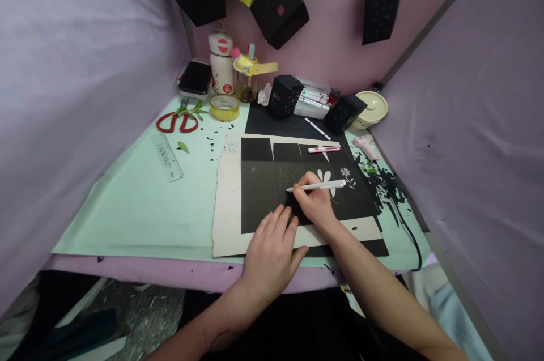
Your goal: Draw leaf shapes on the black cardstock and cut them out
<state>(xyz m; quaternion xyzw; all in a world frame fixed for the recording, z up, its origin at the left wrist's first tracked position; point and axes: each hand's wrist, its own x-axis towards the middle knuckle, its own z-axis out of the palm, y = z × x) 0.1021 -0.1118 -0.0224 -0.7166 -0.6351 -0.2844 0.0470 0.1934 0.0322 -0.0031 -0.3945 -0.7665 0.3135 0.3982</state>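
Observation:
A sheet of black card with flower shapes cut out on its right side lies on a cream board. My right hand grips a white pen, its tip at the middle of the card. Faint light lines show on the card just above the tip. My left hand lies flat with fingers stretched over the card's lower edge. Near the card's top right rests a pink and white cutter knife.
Red-handled scissors, a clear ruler and a tape roll lie left. Behind stand a bottle, black boxes and markers. A pink glue gun, its cord and black scraps lie right. Black boxes hang above.

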